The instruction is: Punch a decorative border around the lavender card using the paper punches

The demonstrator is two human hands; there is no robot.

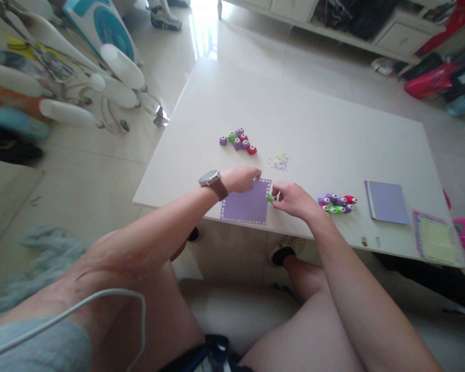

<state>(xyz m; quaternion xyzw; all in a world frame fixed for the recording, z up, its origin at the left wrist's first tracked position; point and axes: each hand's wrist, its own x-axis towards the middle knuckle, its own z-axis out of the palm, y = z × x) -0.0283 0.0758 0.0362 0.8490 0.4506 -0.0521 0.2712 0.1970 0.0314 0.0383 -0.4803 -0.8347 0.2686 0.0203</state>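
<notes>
Left hand point(242, 179), with a watch point(211, 179) on the wrist, lies over the top left part of the purple paper square point(247, 207), fingers curled down and pressing on it; it pins the sheet, whether it pinches the edge I cannot tell. The sheet lies flat at the near edge of the white table point(313, 119), with a row of small punched holes along its left, top and bottom borders. Behind it, further onto the table: a cluster of small cube punches point(238, 140), purple, green and red. To their right, a little heap of paper confetti point(280, 160). Right hand point(292, 199) is closed in a pinch around a small green punch point(271, 197), which sits at the sheet's right edge, touching it. Just right of that hand: a group of purple, green and red punches point(337, 203). Further right, a stack of purple paper point(387, 202), then a yellow-green patterned sheet point(436, 238) near the table's right corner.
</notes>
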